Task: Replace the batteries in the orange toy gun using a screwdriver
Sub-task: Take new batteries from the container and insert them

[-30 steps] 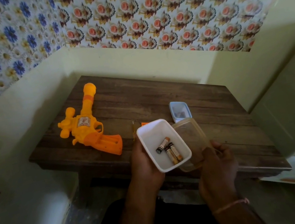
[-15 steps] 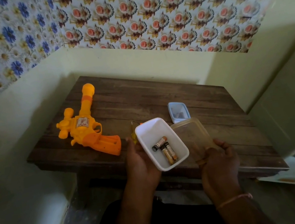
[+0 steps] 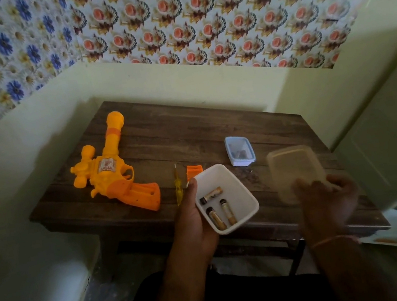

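while the left hand [image 3: 190, 220] grips the white tub [image 3: 235, 186] of three batteries [image 3: 219, 210] and the right hand [image 3: 327, 197] pinches its clear lid [image 3: 292, 168], the toy gun [image 3: 113, 175] lies on the table [image 3: 189, 136], screwdriver [image 3: 177, 185] beside it. next, i'd guess: pick batteries out.

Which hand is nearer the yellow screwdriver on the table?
Left. The left hand, holding the white container, sits right beside the screwdriver; the right hand is well right, gripping the lid.
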